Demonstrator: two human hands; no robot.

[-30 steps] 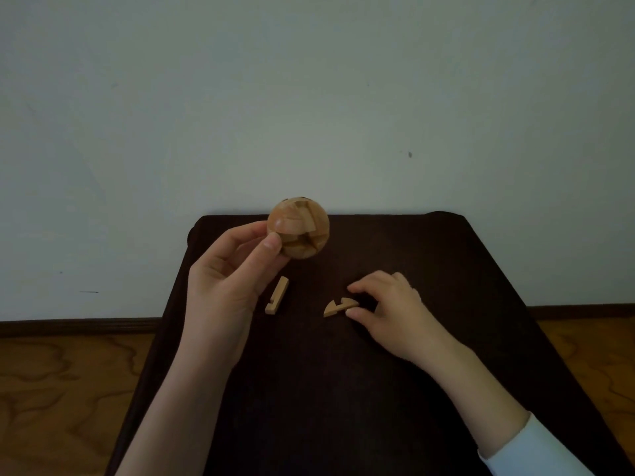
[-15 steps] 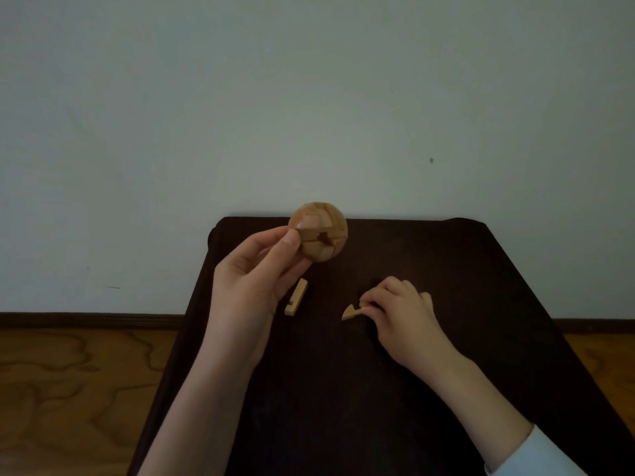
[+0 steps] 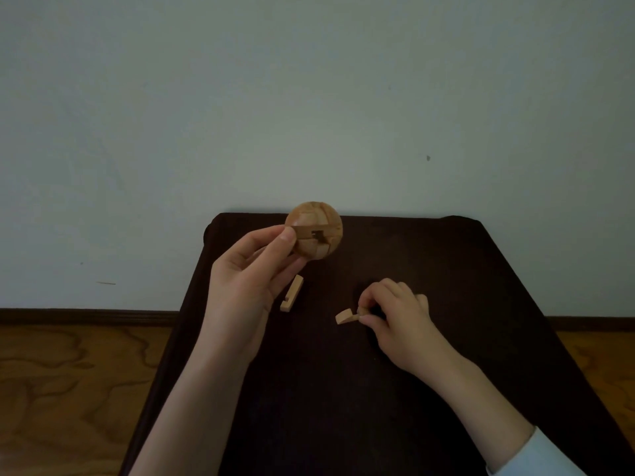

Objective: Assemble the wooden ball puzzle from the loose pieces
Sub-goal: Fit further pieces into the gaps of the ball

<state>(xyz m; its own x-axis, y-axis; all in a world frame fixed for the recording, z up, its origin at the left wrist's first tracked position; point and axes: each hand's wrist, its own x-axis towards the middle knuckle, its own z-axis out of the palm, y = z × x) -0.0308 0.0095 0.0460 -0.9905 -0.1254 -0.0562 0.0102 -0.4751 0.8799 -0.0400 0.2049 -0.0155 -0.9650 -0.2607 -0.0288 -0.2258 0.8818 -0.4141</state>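
Now the dark table (image 3: pixel 429 389) carries the whole job, standing against a pale wall above a wood floor. Over its far edge the left hand (image 3: pixel 247 286) holds the ball (image 3: pixel 314 230) up off the surface, thumb and fingertips curled round its near-left side, so the open slot in its face looks toward the camera. That slot shows the ball is nearly built, and I judge two pieces remain. Nearer and to the right, the right hand (image 3: pixel 398 317) is bent low over the table, its thumb and fingers pinching one end of the curved piece (image 3: pixel 344 317), whose free end points left; whether it has cleared the surface I cannot tell. A straight notched piece (image 3: pixel 292 293) lies flat between the hands, just below the ball and untouched. To do this step well, I would take a firm pinch near the curved piece's end, lift it clear, turn it until its rounded back faces outward, then line it up squarely with the slot before sliding. Keep the left grip steady and off the opening, lest seated pieces shift.
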